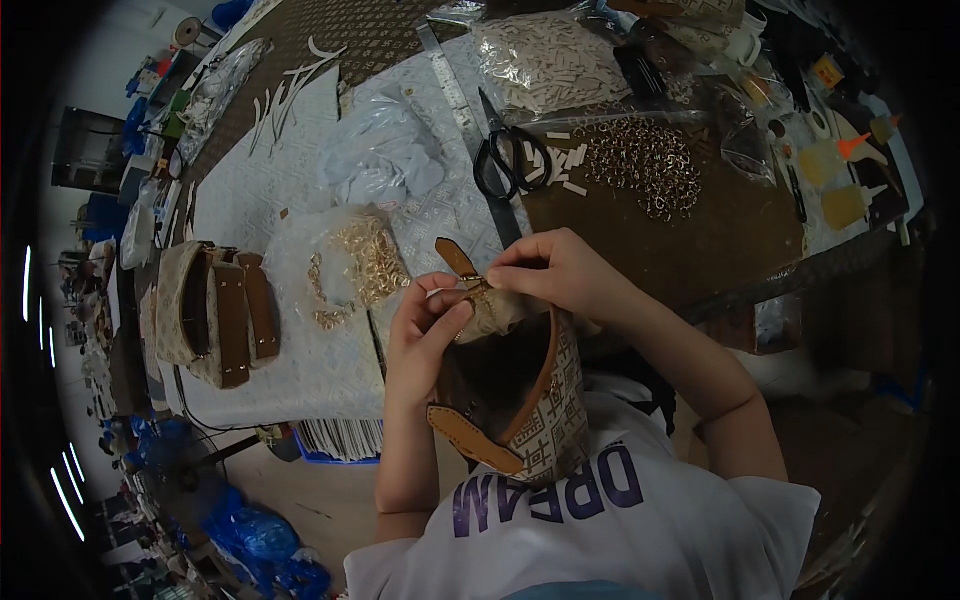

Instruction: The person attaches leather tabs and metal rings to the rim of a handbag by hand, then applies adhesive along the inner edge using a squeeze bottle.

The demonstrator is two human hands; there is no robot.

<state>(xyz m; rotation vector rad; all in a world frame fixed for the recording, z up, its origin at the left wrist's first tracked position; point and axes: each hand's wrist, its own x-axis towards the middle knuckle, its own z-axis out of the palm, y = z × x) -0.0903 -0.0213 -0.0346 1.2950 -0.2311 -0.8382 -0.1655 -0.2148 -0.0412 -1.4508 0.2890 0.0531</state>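
- White shirt [640,520] with purple letters lies nearest, below the fingers; the patterned bag [565,400] rests against it, between the forearms.
- Left hand [418,330]: its thumb and forefinger are bent in toward each other with a narrow gap, holding the bag's far rim; how firmly, I cannot tell.
- Right hand [570,268]: thumb and forefinger pinched together on the base of a brown strap tab [455,256], whose pointed end sticks out past both sets of fingers.
- The bag's dark open mouth sits just below the fingers, with a brown stitched flap [475,440] on its lower edge, closer to the shirt.
- Worktop [320,390]: its near edge runs close by the left wrist and passes under the right forearm.
- Tight on the left: a clear bag of gold fittings [378,262] lies just beside the left fingers, and a second bag [232,325] farther out.
- Straight beyond the fingers, scissors [496,128] lie by a steel ruler [452,95].
- Widest room is right of the right fingers, over a dark brown board [720,255]; metal rings [650,165] are heaped toward its far side.
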